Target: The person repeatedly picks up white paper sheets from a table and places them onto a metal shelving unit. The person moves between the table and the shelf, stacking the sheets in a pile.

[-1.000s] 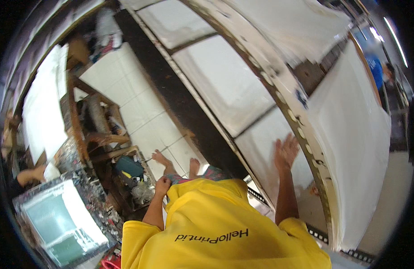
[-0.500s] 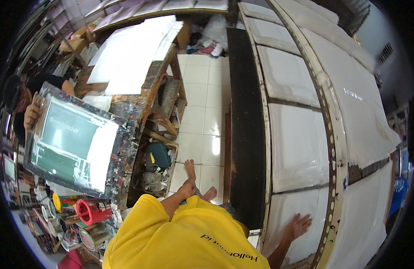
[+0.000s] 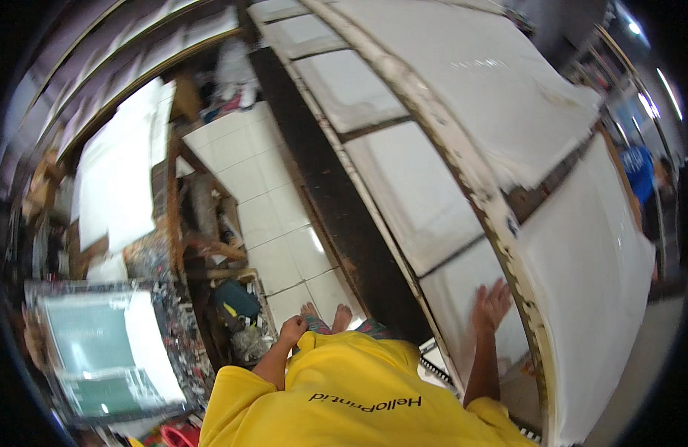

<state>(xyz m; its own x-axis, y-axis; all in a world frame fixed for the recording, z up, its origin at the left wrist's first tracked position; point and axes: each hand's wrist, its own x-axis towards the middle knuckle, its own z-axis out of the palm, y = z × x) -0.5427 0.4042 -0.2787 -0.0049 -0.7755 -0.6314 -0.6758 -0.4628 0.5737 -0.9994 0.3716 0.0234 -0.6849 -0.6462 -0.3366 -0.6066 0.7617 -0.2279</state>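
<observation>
My right hand (image 3: 491,307) is open, palm down with its fingers spread, over a white panel (image 3: 463,287) in the long row on my right. Whether it presses on the panel or hovers just above, I cannot tell. Close to my body, my left hand (image 3: 293,329) is closed, its fingers curled beside the hem of my yellow shirt (image 3: 359,395). Anything inside those fingers is hidden. Further white panels (image 3: 415,197) lie along the same row, set off by dark gaps.
A screen-printing frame (image 3: 94,339) with green mesh lies at the left, a co-worker's blurred hand at its edge. White sheets (image 3: 124,175) cover the paint-stained table behind it. A dark plank (image 3: 336,201) borders the tiled floor (image 3: 273,216). Larger white sheets (image 3: 582,276) lie beyond the pale rail (image 3: 463,167).
My view has swung to the right, so table, floor and panels sit further left and tilted. My right hand has moved forward along the panel, staying spread. The screen-printing frame now lies flatter.
</observation>
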